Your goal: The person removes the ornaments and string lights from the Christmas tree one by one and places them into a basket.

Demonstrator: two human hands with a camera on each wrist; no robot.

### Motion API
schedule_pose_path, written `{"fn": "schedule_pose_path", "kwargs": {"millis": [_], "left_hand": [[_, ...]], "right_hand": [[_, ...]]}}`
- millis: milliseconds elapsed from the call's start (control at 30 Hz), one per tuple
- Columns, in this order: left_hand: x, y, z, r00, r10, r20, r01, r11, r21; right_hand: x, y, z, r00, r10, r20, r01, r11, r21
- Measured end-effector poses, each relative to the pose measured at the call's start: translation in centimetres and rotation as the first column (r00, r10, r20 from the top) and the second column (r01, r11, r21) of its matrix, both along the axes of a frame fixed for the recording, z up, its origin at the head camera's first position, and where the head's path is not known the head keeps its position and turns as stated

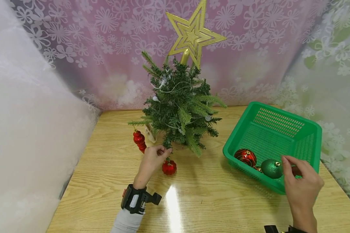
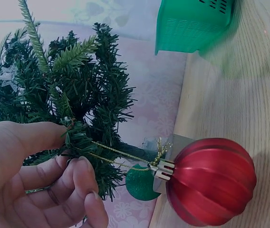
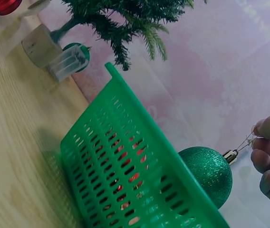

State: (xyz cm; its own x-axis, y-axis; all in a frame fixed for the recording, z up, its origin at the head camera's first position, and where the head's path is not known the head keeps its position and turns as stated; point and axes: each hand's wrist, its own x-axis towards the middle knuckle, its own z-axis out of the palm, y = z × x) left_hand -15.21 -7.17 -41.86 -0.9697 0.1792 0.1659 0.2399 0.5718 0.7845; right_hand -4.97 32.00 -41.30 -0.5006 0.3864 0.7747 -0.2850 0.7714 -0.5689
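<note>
My left hand [image 1: 154,159] pinches the tip of a low front branch [image 2: 78,140] of the small Christmas tree [image 1: 180,106]. From that branch a ribbed red ball ornament [image 2: 213,180] hangs by a gold string, just above the table. My right hand [image 1: 301,178] holds the thin hanging loop of a glittery green ball ornament [image 3: 204,175] between thumb and fingertips. This ball is at the near rim of the green basket [image 3: 125,166], its lower part hidden by the basket wall in the right wrist view. A striped red ball [image 1: 245,157] lies inside the basket.
A twisted red ornament [image 1: 139,138] hangs at the tree's left, beside a pale wooden ornament [image 1: 150,133]. Behind the trunk sits another green ball [image 2: 142,183] near a clear box [image 3: 69,62]. A gold star [image 1: 191,35] tops the tree. Floral curtains surround the wooden table [image 1: 105,181].
</note>
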Motion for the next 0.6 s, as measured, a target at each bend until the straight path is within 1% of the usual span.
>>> {"fn": "schedule_pose_path", "kwargs": {"millis": [100,333,600], "left_hand": [[0.0,0.1,0.0,1.0,0.0,0.003,0.0,1.0,0.005],[0.0,-0.1,-0.2,1.0,-0.005,0.0,0.005,1.0,0.014],[0.0,0.0,-0.3,1.0,-0.01,0.0,0.01,1.0,0.017]], "right_hand": [[0.3,0.3,-0.3,0.999,-0.026,0.03,0.026,1.0,0.002],[0.8,0.7,-1.0,0.988,-0.059,0.144,0.055,0.998,0.029],[1.1,1.0,-2.1,0.972,-0.088,0.217,0.079,0.996,0.048]]}}
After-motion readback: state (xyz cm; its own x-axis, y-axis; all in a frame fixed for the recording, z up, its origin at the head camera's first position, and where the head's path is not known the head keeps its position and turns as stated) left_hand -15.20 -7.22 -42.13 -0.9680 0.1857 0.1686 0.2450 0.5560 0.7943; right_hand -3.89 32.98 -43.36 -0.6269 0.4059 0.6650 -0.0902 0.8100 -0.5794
